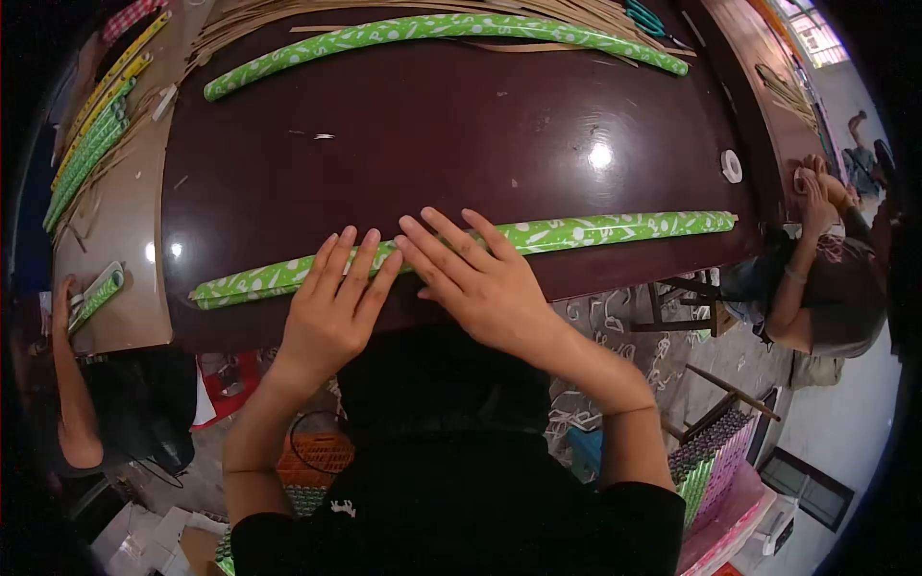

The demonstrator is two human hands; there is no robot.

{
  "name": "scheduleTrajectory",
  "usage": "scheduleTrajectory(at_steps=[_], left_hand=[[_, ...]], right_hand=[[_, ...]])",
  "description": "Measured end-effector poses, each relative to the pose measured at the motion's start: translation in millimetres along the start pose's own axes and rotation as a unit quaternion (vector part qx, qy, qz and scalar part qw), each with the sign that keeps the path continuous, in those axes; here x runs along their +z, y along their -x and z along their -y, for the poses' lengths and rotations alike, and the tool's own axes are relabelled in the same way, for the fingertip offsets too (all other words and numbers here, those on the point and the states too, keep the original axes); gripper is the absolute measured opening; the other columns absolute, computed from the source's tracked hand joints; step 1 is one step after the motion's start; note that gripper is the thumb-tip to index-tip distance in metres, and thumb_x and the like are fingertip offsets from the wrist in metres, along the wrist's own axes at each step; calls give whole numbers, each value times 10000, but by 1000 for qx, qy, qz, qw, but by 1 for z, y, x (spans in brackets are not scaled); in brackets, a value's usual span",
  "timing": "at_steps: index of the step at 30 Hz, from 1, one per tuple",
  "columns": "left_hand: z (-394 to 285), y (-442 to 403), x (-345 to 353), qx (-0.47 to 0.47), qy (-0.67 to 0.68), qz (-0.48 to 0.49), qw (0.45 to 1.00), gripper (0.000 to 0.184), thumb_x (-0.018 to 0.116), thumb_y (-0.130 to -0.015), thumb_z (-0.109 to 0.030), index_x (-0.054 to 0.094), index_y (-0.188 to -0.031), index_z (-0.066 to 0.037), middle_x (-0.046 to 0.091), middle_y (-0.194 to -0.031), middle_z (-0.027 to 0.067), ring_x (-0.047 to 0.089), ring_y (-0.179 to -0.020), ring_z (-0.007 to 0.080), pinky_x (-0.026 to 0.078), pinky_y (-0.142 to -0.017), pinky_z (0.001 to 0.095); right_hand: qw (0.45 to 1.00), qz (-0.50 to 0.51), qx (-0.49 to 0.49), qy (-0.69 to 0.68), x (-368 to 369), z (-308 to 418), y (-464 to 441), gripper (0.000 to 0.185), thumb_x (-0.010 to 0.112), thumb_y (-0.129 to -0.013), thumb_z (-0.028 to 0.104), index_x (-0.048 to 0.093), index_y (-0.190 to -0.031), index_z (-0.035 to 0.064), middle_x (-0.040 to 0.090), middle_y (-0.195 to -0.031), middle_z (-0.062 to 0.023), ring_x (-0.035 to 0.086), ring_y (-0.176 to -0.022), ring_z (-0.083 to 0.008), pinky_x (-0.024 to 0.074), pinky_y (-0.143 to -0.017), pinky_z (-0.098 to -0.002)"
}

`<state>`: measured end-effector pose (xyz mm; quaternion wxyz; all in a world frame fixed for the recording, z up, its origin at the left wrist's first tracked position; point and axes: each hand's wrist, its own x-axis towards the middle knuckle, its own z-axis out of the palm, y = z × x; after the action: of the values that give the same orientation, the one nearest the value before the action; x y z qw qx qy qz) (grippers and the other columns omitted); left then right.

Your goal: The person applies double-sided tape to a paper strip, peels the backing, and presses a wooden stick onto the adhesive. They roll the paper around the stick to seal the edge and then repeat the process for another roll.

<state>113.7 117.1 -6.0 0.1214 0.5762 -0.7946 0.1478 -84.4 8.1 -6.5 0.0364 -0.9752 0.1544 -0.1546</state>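
A long, thin roll of green patterned wrapping paper lies across the near side of the dark table, with pale tips showing at its ends. My left hand rests on it left of its middle, fingers stretched out and slightly spread. Just to the right, my right hand lies flat on the same roll, its fingers also extended. The two hands nearly touch at the fingertips and cover part of the roll. A second green patterned roll lies along the far side.
Thin brown strips are heaped at the far edge, by teal-handled scissors. A white tape roll sits at the right. Co-workers' hands show at the right and far left. More green and yellow rolls lie at the left.
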Motion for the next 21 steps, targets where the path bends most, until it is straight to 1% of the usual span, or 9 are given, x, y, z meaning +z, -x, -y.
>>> scheduleTrajectory(at_steps=[3,7,9,12,13,15,16,19,21], left_hand=[[1,1,-1,-1,10,7,1000,375,588,-891,-27,639,-1261,-64,567,-1337,181,556,-1228,377,498,-1004,490],[3,-2,-5,5,13,17,1000,379,591,-885,-8,639,-1257,-59,574,-1326,190,554,-1230,381,496,-1006,496],[3,0,-2,4,10,16,1000,407,595,-870,24,629,-1268,-56,572,-1330,199,550,-1237,382,488,-1016,503],[0,-1,-4,-7,23,28,999,429,570,-868,63,619,-1278,-52,565,-1341,200,541,-1245,394,479,-1022,518],[0,-2,-3,-5,24,28,999,429,570,-868,63,619,-1278,-52,565,-1341,200,541,-1245,394,479,-1022,518],[1,-1,-5,-8,17,46,999,427,567,-867,65,619,-1275,-49,565,-1339,201,545,-1237,401,486,-1010,522],[2,-1,-6,-9,11,49,999,427,567,-867,65,619,-1275,-49,565,-1339,201,545,-1237,401,486,-1010,522],[1,-4,-8,0,12,36,999,408,578,-871,37,626,-1267,-48,576,-1320,201,566,-1207,398,506,-988,514],[2,-4,-7,0,9,34,999,393,582,-876,21,631,-1260,-47,580,-1316,200,568,-1205,396,505,-988,513]], right_hand=[[998,-4,51,-21,-6,9,9,644,644,-866,352,460,-1437,118,421,-1511,-32,372,-1410,-218,250,-1161,-480],[993,18,109,49,-9,2,44,651,614,-856,448,488,-1430,167,436,-1506,1,376,-1411,-206,199,-1164,-530],[984,-13,153,94,-11,-6,66,649,585,-866,497,499,-1424,178,443,-1501,5,370,-1417,-212,175,-1164,-548],[973,-54,202,101,-11,-19,88,672,515,-910,536,495,-1417,96,460,-1488,-66,376,-1413,-280,166,-1157,-556],[971,-63,220,75,-15,-22,92,647,548,-921,482,496,-1404,53,464,-1478,-118,379,-1407,-320,180,-1150,-558],[967,-116,220,53,-14,-26,90,625,652,-882,405,507,-1403,93,467,-1479,-99,400,-1391,-308,233,-1137,-549],[969,-125,205,64,-14,-25,84,611,700,-857,323,517,-1391,88,474,-1470,-102,415,-1379,-318,275,-1124,-533],[972,-175,153,-35,-12,-28,58,564,726,-824,226,555,-1346,102,488,-1458,-87,450,-1351,-295,332,-1109,-494],[975,-157,143,-62,-16,-31,40,546,730,-816,212,570,-1330,123,495,-1452,-71,458,-1343,-287,336,-1105,-495]])
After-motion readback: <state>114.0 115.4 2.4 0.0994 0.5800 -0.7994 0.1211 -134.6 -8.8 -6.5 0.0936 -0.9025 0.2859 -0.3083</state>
